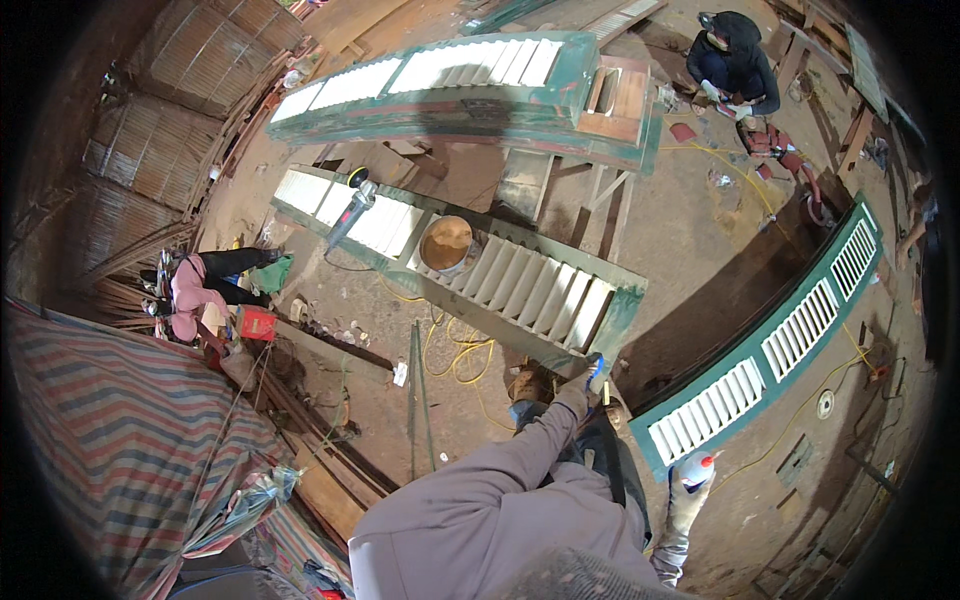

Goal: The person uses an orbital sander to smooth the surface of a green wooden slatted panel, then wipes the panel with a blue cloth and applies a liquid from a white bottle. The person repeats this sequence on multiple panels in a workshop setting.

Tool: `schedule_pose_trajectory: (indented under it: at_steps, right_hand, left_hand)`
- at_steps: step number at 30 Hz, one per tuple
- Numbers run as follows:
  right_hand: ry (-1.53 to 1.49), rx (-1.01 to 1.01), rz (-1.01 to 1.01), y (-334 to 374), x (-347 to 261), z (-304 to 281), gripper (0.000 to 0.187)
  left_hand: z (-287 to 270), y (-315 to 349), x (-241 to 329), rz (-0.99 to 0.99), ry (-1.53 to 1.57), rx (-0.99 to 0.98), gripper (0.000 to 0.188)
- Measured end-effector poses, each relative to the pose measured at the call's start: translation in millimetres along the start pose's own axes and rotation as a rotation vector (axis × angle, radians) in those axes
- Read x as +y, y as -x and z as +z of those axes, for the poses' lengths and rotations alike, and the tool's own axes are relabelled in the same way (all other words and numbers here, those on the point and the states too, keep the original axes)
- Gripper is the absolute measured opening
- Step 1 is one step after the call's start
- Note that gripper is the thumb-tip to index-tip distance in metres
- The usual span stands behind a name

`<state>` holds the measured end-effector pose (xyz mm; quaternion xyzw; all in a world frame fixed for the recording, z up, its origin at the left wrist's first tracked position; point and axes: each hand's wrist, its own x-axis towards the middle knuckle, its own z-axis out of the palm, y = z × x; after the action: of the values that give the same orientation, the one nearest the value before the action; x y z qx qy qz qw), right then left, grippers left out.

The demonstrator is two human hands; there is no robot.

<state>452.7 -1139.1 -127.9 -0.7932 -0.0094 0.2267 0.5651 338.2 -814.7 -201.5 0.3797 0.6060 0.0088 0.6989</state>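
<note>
My left hand (pixel 575 397), in a dark glove, is closed around a small blue-and-white object (pixel 597 368) whose kind I cannot make out. It is beside the near end of a louvred panel (pixel 625 312) with a green-edged frame. In my gloved right hand (pixel 686 503) is a white plastic bottle (pixel 692 470) with a red cap, next to the near end of a curved green louvred panel (pixel 757 392). On the first panel rest an open tin (pixel 447 245) of brown material and a grey angle grinder (pixel 352 214) with a yellow-and-black disc.
Beyond stands another long green louvred piece (pixel 400 125). At the far right a person (pixel 735 62) in dark clothes crouches; at left another (pixel 205 285) sits by a red bucket (pixel 256 323). A yellow cable (pixel 465 352) lies on the floor. A striped tarpaulin (pixel 130 430) hangs at lower left.
</note>
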Motion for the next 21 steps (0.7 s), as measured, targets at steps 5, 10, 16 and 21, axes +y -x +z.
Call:
schedule_pose_trajectory:
  at_steps: [5,10,16,21]
  right_hand:
    - [0.022,-0.036,-0.025,0,-13,7,0.073]
    - [0.01,-0.021,-0.045,-1,-20,16,0.069]
    - [0.017,-0.064,-0.034,5,-21,21,0.068]
    - [-0.043,-0.086,-0.121,4,-8,30,0.063]
  left_hand:
    - [3,-15,-14,0.002,0.07,-0.017,0.06]
    - [7,-23,-24,0.027,0.082,-0.021,0.069]
    - [15,-30,-31,0.104,0.078,-0.021,0.081]
    - [26,-44,-22,0.469,0.071,0.0,0.089]
